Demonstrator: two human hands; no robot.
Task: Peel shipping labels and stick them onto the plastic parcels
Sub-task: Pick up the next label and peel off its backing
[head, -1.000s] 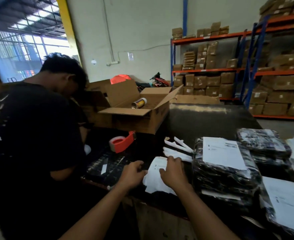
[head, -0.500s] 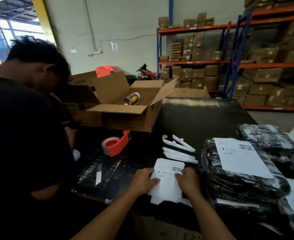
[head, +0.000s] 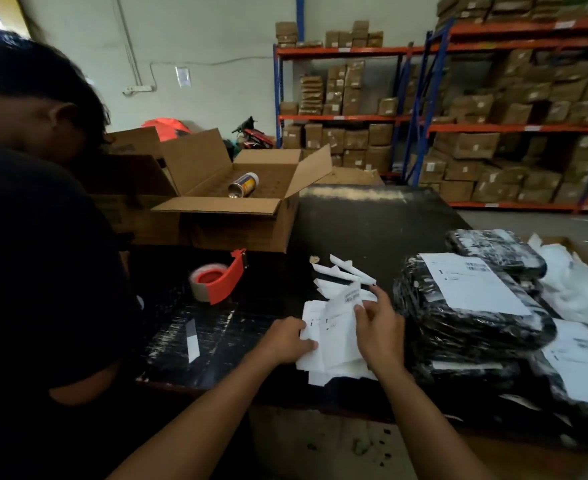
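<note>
A small stack of white shipping labels [head: 334,341] lies on the black table near its front edge. My left hand [head: 285,339] holds the stack at its left edge. My right hand [head: 377,327] pinches the top label, whose far end with the barcode is lifted off the stack. Right of my hands sits a pile of black plastic parcels [head: 458,327]; the top one bears a white label [head: 472,284]. Another labelled parcel [head: 583,365] lies at the right edge.
Peeled white backing strips [head: 341,275] lie behind the labels. A red tape dispenser [head: 221,280] stands to the left, before an open cardboard box [head: 237,209] holding a can. A person in black stands close on the left. Crumpled white paper [head: 576,289] lies far right.
The right hand has lifted the top label's far end off the stack; the left hand has slid to the stack's left edge. The camera has moved closer and turned left.
</note>
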